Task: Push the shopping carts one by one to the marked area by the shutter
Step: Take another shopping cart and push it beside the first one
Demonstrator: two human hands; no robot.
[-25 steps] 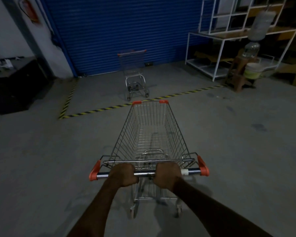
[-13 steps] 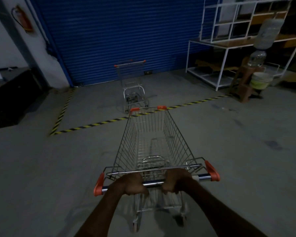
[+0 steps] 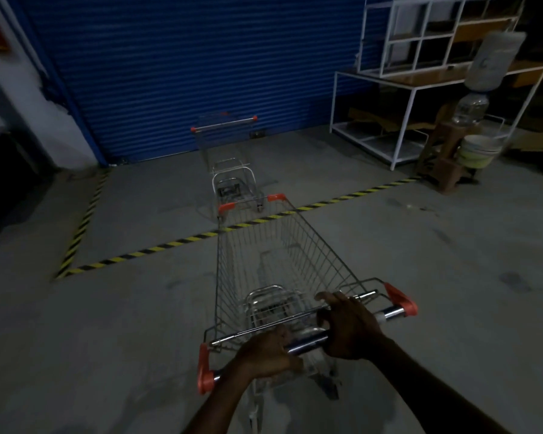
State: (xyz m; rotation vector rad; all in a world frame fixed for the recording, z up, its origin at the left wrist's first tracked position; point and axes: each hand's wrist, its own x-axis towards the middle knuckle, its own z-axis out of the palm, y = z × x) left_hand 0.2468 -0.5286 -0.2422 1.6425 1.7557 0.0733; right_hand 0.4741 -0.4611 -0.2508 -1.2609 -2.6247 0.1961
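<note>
The left hand [image 3: 264, 355] and right hand [image 3: 348, 330] stayed clenched round the handle [image 3: 306, 342]. Far ahead of the fingers, the cart [image 3: 311, 245] had nosed over the striped line [image 3: 157, 249] it was only reaching before. It closed on the parked cart [image 3: 229, 170] by the shutter [image 3: 185, 73], so this delivery looked nearly done.

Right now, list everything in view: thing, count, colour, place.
shutter: one, blue, far wall
pushed cart: one, silver wire, orange corners, centre foreground
parked cart: one, silver, inside the marked area, before the shutter
striped tape: two runs, yellow-black, on the floor
rack: one, white frame, right of shutter
water bottle: one, pale, upturned, far right
bucket: one, whitish, below the bottle
left hand, right hand: grip the pushed cart's handle
</note>
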